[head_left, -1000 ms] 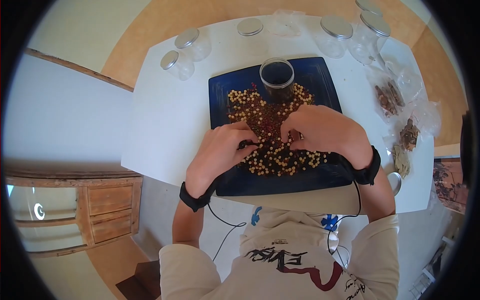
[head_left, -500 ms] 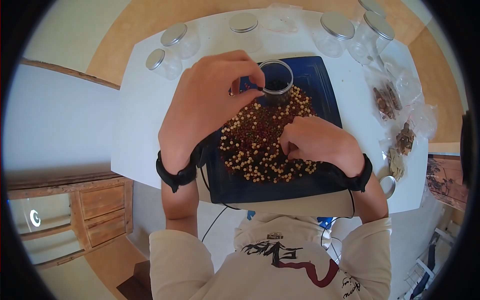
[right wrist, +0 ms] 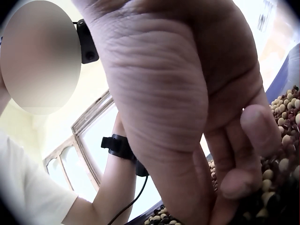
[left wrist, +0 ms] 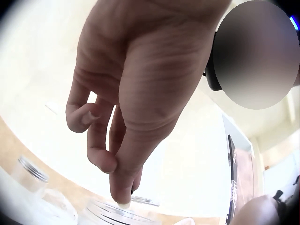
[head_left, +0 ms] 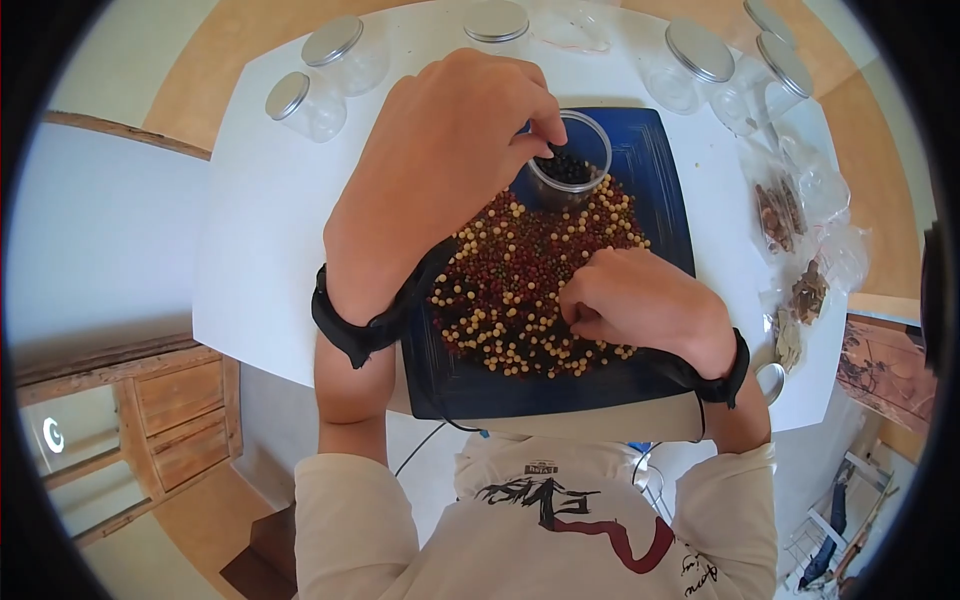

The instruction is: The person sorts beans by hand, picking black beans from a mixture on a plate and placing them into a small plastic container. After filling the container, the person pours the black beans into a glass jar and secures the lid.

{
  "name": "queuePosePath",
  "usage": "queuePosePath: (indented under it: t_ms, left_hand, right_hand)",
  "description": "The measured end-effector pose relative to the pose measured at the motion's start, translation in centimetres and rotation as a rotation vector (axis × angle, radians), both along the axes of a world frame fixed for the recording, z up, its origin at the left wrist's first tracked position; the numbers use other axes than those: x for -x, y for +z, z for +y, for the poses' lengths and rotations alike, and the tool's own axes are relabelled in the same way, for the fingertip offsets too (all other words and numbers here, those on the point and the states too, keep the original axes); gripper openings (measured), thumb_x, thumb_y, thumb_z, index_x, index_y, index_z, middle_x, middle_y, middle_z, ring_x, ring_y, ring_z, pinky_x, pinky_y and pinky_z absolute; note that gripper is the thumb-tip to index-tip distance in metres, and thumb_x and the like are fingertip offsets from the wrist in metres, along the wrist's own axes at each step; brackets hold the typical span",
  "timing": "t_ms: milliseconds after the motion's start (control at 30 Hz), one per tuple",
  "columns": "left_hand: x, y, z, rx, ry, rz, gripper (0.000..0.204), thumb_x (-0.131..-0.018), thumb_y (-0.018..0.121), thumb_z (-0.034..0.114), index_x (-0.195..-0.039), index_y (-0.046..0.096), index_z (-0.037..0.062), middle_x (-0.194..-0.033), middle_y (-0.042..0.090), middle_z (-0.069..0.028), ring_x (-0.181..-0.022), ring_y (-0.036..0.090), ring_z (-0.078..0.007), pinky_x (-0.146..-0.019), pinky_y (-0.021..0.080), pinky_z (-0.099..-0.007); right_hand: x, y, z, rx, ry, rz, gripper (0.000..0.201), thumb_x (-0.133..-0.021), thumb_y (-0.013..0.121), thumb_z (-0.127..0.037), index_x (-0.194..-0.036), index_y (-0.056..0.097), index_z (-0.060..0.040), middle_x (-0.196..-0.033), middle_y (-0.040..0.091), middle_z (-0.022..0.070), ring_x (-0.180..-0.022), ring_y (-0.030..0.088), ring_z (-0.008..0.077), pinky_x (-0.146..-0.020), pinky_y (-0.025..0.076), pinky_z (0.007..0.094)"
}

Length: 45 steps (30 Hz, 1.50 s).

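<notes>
My left hand (head_left: pixel 440 150) is over the near left rim of a clear jar (head_left: pixel 562 197) that holds black beans (head_left: pixel 570 169). Thumb and index finger meet there, and in the left wrist view a small dark bean (left wrist: pixel 132 191) shows between them. On the blue tray (head_left: pixel 648 150) lies a spread of mixed beans (head_left: pixel 525 265), cream, dark red and black. My right hand (head_left: pixel 650 305) is low over the right side of this spread, fingers curled down among the beans. Its thumb and index fingertips are hidden, so I cannot tell whether they pinch a bean.
Several lidded clear jars (head_left: pixel 310 108) line the table's far side. Plastic bags of dried spices (head_left: pixel 780 215) and a metal lid (head_left: pixel 770 382) lie along the right edge. A black cable hangs by the tray's near edge.
My left hand has risen from the beans at the tray's near left to the jar's rim, its fingertips now over the opening. My right hand has stayed low over the beans.
</notes>
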<state>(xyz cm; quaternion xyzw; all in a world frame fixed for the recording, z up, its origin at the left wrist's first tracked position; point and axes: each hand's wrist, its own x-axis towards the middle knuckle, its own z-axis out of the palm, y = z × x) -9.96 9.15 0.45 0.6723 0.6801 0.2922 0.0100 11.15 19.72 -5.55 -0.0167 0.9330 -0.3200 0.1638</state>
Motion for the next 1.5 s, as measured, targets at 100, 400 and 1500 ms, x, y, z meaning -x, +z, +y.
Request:
queuePosePath:
  t_ms: [100,400,1500]
  left_hand:
    - [0.3,0.1,0.0,-0.003,0.01,-0.005,0.009,-0.08,0.081,0.0,-0.088,0.078,0.0005,-0.086,0.073,-0.0082,-0.069,0.067,-0.0222,-0.067,0.052,-0.0345]
    - [0.4,-0.3,0.3,-0.054,0.006,-0.03,0.007,-0.079,0.081,0.002,-0.084,0.077,-0.0017,-0.082,0.071,-0.0086,-0.07,0.068,-0.0254,-0.065,0.051,-0.0357]
    - [-3.1,2.1,-3.0,-0.114,0.067,0.082,0.011,-0.091,0.068,0.01,-0.082,0.072,0.0035,-0.083,0.072,-0.0122,-0.082,0.068,-0.0329,-0.075,0.053,-0.0421]
  right_hand:
    - [0.0,0.4,0.0,-0.011,-0.003,-0.043,0.009,-0.085,0.079,-0.012,-0.091,0.077,-0.0059,-0.081,0.077,0.0085,-0.082,0.075,0.0321,-0.074,0.058,0.0428]
    - [0.1,0.3,-0.3,-0.017,0.044,-0.064,0.013,-0.087,0.081,-0.017,-0.095,0.077,-0.0078,-0.081,0.076,0.008,-0.082,0.074,0.0329,-0.074,0.057,0.0434]
    - [0.8,3.2,1.9,-0.147,-0.661,0.743,0.006,-0.094,0.082,-0.008,-0.099,0.082,-0.0042,-0.092,0.079,-0.0034,-0.066,0.052,0.0021,-0.055,0.038,0.0205]
